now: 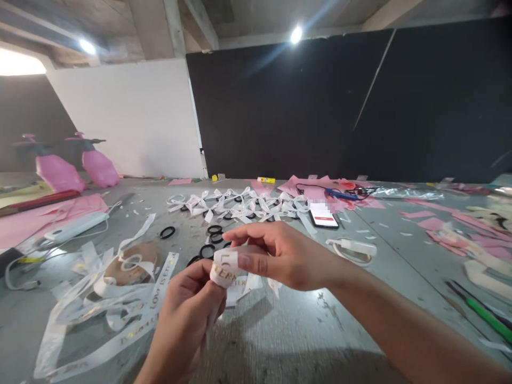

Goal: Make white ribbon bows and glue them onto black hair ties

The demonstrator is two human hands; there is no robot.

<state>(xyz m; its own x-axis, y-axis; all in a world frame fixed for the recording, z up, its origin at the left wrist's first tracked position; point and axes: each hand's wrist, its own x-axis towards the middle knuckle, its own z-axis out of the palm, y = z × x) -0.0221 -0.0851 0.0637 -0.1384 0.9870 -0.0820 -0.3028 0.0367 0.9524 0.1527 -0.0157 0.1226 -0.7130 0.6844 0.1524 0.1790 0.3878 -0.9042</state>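
A white ribbon [225, 268] with gold lettering is looped between my two hands over the table. My left hand [191, 301] pinches it from the left and below. On its other side, my right hand [276, 256] grips the ribbon between thumb and fingers. Below and behind them are more pieces of printed ribbon, partly hidden. Several black rings [207, 251] lie just beyond my fingers, some covered by my hands. To the left, a ribbon roll [130, 264] lies with long loose strands of printed ribbon [162, 285] spread around it.
A row of tied white ribbon bows [240, 205] lies farther back. Right of it are a phone [323, 214] and a white plug with cable [354, 247]. Pink spray bottles [100, 166] stand at the back left. Pink sheets [312, 186] and a green-handled tool [486, 314] also lie about.
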